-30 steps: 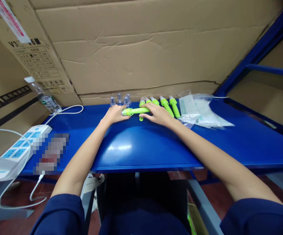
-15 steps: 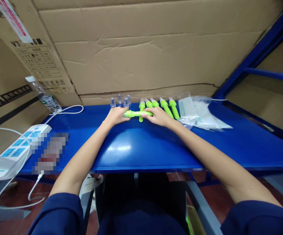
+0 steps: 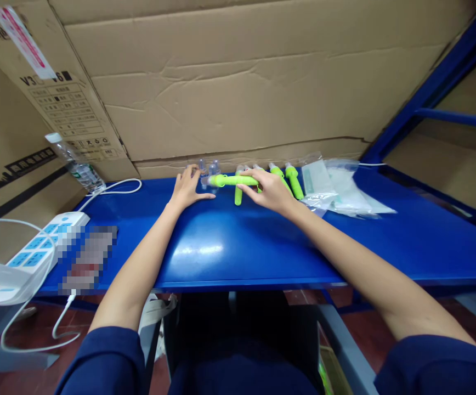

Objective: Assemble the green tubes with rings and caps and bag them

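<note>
My right hand (image 3: 268, 192) grips a long bright green tube (image 3: 232, 180) and holds it level just above the blue table (image 3: 230, 247). My left hand (image 3: 188, 189) lies flat on the table with its fingers spread, reaching toward several small clear caps (image 3: 207, 167) at the back edge. The tube's left tip ends just right of those caps. More green tubes (image 3: 291, 181) lie in a row behind and to the right of my right hand.
Clear plastic bags (image 3: 336, 189) lie right of the tubes. A white power strip (image 3: 36, 247) with a cable and a plastic water bottle (image 3: 75, 163) are at the left. Cardboard boxes (image 3: 221, 82) wall the back; a blue frame (image 3: 431, 93) rises at right.
My left hand let go of the green tube and opened flat, sliding left toward the caps. My right hand lifted the tube slightly and keeps hold of it.
</note>
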The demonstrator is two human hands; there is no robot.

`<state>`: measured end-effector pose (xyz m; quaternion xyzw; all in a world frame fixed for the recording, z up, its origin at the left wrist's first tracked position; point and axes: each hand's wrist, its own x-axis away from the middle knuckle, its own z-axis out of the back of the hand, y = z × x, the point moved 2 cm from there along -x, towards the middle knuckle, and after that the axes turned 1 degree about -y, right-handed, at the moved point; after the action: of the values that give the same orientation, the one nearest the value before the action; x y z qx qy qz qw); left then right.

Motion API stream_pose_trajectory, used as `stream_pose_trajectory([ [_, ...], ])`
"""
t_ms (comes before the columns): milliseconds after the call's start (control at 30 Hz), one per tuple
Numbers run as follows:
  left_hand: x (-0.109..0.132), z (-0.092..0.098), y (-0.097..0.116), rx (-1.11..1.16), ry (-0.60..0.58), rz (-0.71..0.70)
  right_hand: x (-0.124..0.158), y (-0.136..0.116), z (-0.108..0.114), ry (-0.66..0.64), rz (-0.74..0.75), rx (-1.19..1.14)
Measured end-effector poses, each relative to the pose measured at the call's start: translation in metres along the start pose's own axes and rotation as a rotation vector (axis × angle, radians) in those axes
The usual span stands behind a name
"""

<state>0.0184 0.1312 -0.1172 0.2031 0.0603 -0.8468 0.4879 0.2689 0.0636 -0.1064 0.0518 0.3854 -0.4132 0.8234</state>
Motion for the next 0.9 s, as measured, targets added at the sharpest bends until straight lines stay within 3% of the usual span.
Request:
stream_pose_trajectory([
  [167,0.003,-0.012,-0.028,0.015,-0.008,0.164,0.001,-0.004,0.002,-0.005,0.096,0.179],
  [333,0.005,-0.024,-0.042,0.033,-0.105,0.236,0.002,-0.009,-0.003,-0.092,0.094,0.318],
  [467,0.004,-0.025,-0.043,0.042,-0.165,0.234,0.004,-0.010,-0.009,-0.137,0.100,0.388],
  [733,0.003,-0.023,-0.039,0.043,-0.137,0.176,0.006,-0.012,-0.023,-0.210,0.138,0.412],
  [900,0.003,-0.021,-0.034,0.026,-0.129,0.148,0.006,-0.009,-0.032,-0.326,0.133,0.430],
])
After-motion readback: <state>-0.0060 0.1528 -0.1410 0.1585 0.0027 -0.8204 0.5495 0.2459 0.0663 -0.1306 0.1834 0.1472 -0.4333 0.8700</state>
